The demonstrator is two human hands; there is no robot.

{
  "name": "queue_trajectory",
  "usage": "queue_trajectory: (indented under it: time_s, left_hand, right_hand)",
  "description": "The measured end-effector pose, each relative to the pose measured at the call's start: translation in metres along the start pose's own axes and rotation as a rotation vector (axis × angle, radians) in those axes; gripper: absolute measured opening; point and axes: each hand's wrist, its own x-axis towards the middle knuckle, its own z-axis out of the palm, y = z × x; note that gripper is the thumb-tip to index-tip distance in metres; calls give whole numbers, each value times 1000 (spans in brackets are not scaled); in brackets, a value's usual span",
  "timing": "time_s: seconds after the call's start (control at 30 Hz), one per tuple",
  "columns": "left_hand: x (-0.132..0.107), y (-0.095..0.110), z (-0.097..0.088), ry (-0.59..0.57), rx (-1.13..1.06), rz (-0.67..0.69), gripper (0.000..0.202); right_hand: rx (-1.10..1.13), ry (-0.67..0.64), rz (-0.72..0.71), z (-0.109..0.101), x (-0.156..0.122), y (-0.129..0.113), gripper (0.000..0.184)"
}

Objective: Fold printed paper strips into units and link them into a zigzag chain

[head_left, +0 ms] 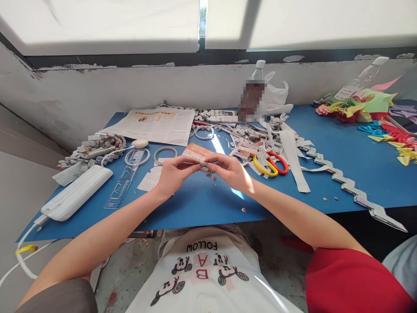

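My left hand [176,173] and my right hand [231,174] meet above the blue table, thumbs and forefingers pinched together. Between them is a small folded newspaper strip [208,171], largely covered by my fingertips. Just behind it shows an orange-and-white printed paper piece [198,151]; whether it joins the strip I cannot tell. Cut paper slips [150,180] lie beside my left hand. To the right of my right hand, scissors with yellow and red handles [272,166] rest against a pile of newspaper strips [257,141].
A folded zigzag paper chain [348,186] runs along the table's right side. At left are a white power strip [77,192], a clear ruler [122,182], tape rolls [165,153] and a folded-paper bundle [97,145]. A newspaper sheet [156,124] and bottle [252,98] stand farther back.
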Motion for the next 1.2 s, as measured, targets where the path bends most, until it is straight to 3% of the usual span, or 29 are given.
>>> queue_trajectory:
  time_s: [0.13,0.43,0.67,0.83,1.0,1.2]
  left_hand:
    - [1,-1,-1,-42,-36,-38,26]
    - [1,-2,0,-96,-94,-105,27]
    - [0,-5,3,-83,-82,-125,28]
    - [0,-1,2,-63,-67,-99,28]
    - [-1,3,1,-66,-18,-24,28]
    - [-13,5,2,-25,123,333,10]
  right_hand:
    - [51,19,22,-1,0,1,24]
    - [-297,69,-78,-2,1,-7,9]
    - [-249,1,62,-5,3,-3,14]
    - [-75,81,66,1,1,-2,20]
    - [2,107,52,5,1,-1,26]
    - [152,3,-69,-1,2,3,24]
